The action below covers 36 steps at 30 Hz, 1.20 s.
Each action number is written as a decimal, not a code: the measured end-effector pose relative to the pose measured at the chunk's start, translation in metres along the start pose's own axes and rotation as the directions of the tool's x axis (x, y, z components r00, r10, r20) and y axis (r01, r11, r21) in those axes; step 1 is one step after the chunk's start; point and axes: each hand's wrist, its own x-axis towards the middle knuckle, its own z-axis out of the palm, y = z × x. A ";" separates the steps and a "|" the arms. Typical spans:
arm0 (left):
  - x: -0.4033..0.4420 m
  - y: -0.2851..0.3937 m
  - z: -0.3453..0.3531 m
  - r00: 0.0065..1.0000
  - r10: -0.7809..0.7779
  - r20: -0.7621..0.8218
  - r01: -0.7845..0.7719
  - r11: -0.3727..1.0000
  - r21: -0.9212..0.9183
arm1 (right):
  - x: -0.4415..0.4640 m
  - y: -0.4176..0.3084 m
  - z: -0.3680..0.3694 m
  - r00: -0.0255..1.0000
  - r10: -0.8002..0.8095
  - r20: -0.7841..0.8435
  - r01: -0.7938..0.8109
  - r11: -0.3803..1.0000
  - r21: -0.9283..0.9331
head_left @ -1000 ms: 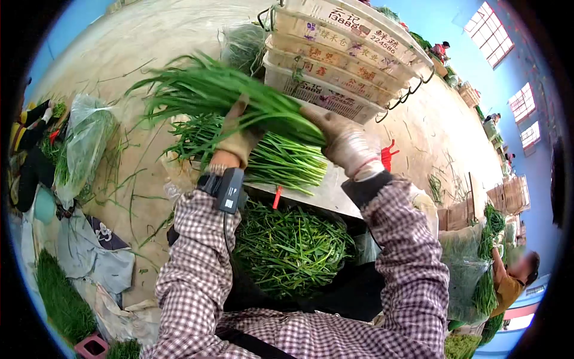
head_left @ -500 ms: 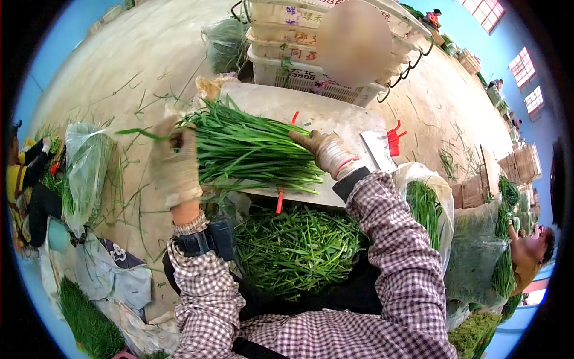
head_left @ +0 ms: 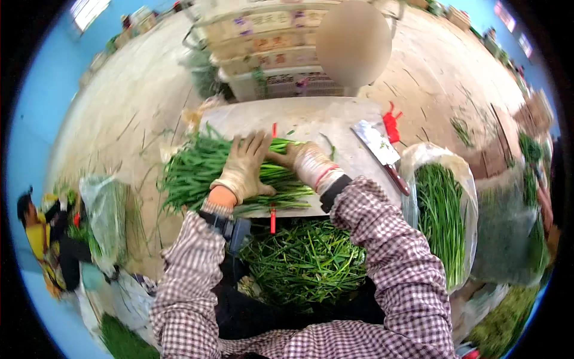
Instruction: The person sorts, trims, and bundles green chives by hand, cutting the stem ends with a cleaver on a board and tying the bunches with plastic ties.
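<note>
A bunch of garlic chives (head_left: 200, 173) lies across the pale board (head_left: 335, 116), leaf tips to the left and cut ends to the right. My left hand (head_left: 244, 167), in a light work glove, rests flat on top of the bunch with its fingers spread. My gloved right hand (head_left: 308, 164) is closed at the upper right of the bunch, near the stem ends; its fingertips are partly hidden. A red tie strip (head_left: 273, 220) runs under the bunch, its ends showing above and below. To the right lies a cleaver (head_left: 378, 146) with a brown handle.
More red strips (head_left: 391, 124) lie at the board's right edge. Below it is a heap of trimmed leaves (head_left: 305, 260). An open plastic bag of chives (head_left: 441, 209) stands right. Stacked crates (head_left: 263, 45) stand behind the board. A person (head_left: 51, 239) sits far left.
My left hand has moved right, from the leaf tips onto the middle of the bunch. A loose leaf no longer sticks out beyond it. The view has turned right, showing the whole cleaver.
</note>
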 end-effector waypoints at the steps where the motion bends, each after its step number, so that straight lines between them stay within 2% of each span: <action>1: 0.006 0.000 0.024 1.000 0.024 -0.011 -0.025 0.995 -0.098 | 0.003 0.005 0.008 1.000 0.025 -0.012 -0.025 0.999 0.022; 2: 0.013 0.000 0.048 0.999 0.048 -0.023 -0.051 0.980 -0.194 | -0.015 0.012 0.010 0.980 -0.113 -0.163 0.099 0.991 -0.090; 3: 0.015 -0.005 0.060 0.997 0.068 -0.021 -0.072 0.954 -0.292 | -0.048 0.010 -0.026 0.997 -0.015 -0.079 0.022 0.996 0.092; 4: 0.022 -0.006 0.062 0.997 0.077 0.025 -0.065 0.944 -0.325 | -0.068 0.025 -0.014 0.930 0.038 -0.365 0.061 0.965 0.255; 5: 0.023 -0.006 0.058 0.995 0.089 0.045 -0.069 0.939 -0.337 | -0.084 0.039 0.003 0.823 0.162 -0.544 0.156 0.857 0.491; 6: 0.022 -0.006 0.055 0.994 0.083 0.064 -0.055 0.933 -0.355 | -0.094 0.050 0.018 0.684 0.315 -0.657 0.300 0.700 0.648; 7: 0.023 -0.005 0.061 0.996 0.080 0.045 -0.060 0.937 -0.344 | -0.102 0.047 0.036 0.520 0.595 -0.613 0.297 0.547 0.783; 8: 0.026 -0.005 0.065 0.994 0.060 0.091 -0.026 0.942 -0.333 | -0.112 0.042 0.057 0.413 0.695 -0.589 0.122 0.598 0.792; 10: 0.027 -0.002 0.055 0.992 0.067 0.105 -0.027 0.938 -0.344 | -0.123 0.012 0.089 0.382 0.720 -0.579 0.094 0.593 0.800; 12: 0.026 0.002 0.054 0.992 0.068 0.107 -0.030 0.947 -0.321 | -0.137 -0.046 0.082 0.484 0.611 -0.627 -0.184 0.771 0.610; 13: 0.025 0.003 0.054 0.992 0.063 0.108 -0.027 0.950 -0.310 | -0.122 -0.065 0.096 0.606 0.409 -0.683 -0.026 0.868 0.496; 14: 0.023 0.002 0.055 0.994 0.077 0.082 -0.050 0.955 -0.292 | -0.105 -0.080 0.109 0.681 0.179 -0.710 0.152 0.914 0.377; 16: 0.020 -0.004 0.067 0.994 0.102 0.025 -0.092 0.962 -0.255 | -0.108 -0.100 0.083 0.686 0.077 -0.724 0.178 0.947 0.269; 17: 0.025 -0.020 0.112 0.987 0.142 -0.073 -0.152 0.976 -0.154 | -0.095 -0.097 0.079 0.742 0.020 -0.670 0.153 0.968 0.198; 18: 0.022 -0.020 0.108 0.991 0.129 -0.026 -0.132 0.976 -0.175 | -0.071 -0.095 0.092 0.747 -0.034 -0.664 -0.168 0.956 -0.239; 19: 0.019 -0.015 0.097 0.993 0.119 0.021 -0.113 0.974 -0.195 | -0.048 -0.092 0.105 0.749 -0.088 -0.657 -0.447 0.664 -0.600; 20: 0.017 -0.010 0.084 0.992 0.110 0.064 -0.094 0.972 -0.215 | -0.032 -0.085 0.108 0.739 -0.081 -0.668 -0.476 0.639 -0.604; 21: 0.019 -0.006 0.063 0.987 0.100 0.129 -0.050 0.937 -0.345 | -0.023 -0.078 0.108 0.725 -0.062 -0.686 -0.254 0.901 -0.350; 22: 0.022 -0.005 0.054 0.981 0.100 0.168 -0.042 0.947 -0.320 | -0.019 -0.071 0.100 0.710 -0.044 -0.703 0.022 0.999 -0.040; 24: 0.029 -0.005 0.048 0.963 0.101 0.249 -0.031 0.962 -0.273 | -0.022 -0.062 0.078 0.683 0.053 -0.728 0.176 0.956 0.234; 25: 0.030 -0.007 0.051 0.961 0.138 0.241 -0.071 0.961 -0.268 | -0.022 -0.062 0.079 0.663 0.060 -0.746 0.181 0.954 0.237; 28: 0.026 0.012 0.065 0.980 0.034 0.196 -0.065 0.986 0.152 | -0.020 -0.070 0.068 0.742 0.149 -0.654 -0.012 0.978 0.208; 29: 0.027 0.011 0.077 0.977 0.032 0.210 -0.070 0.982 0.174 | -0.009 -0.072 0.083 0.663 0.147 -0.734 0.018 0.977 0.212; 30: 0.021 0.013 0.078 0.994 0.044 0.102 -0.059 0.986 0.153 | -0.012 -0.064 0.075 0.646 0.093 -0.758 0.070 0.981 0.180; 32: 0.024 0.011 0.079 0.982 0.017 0.187 -0.038 0.993 0.109 | -0.058 -0.018 0.007 0.859 -0.066 -0.507 0.328 0.832 0.447; 33: 0.021 0.012 0.072 0.997 0.019 0.079 -0.015 0.999 -0.047 | -0.053 0.002 0.023 0.784 0.232 -0.576 0.332 0.627 0.705; 34: 0.021 0.010 0.075 0.997 0.018 0.073 -0.011 0.995 -0.098 | -0.045 0.024 0.043 0.676 0.533 -0.509 0.379 0.341 0.860; 35: 0.021 0.010 0.074 0.996 0.008 0.086 0.002 0.993 -0.121 | -0.037 0.054 0.052 0.652 0.503 -0.568 0.176 0.628 0.758; 36: 0.024 0.012 0.071 0.996 0.005 0.093 0.009 0.989 -0.144 | -0.029 0.082 0.060 0.639 0.461 -0.616 -0.061 0.829 0.556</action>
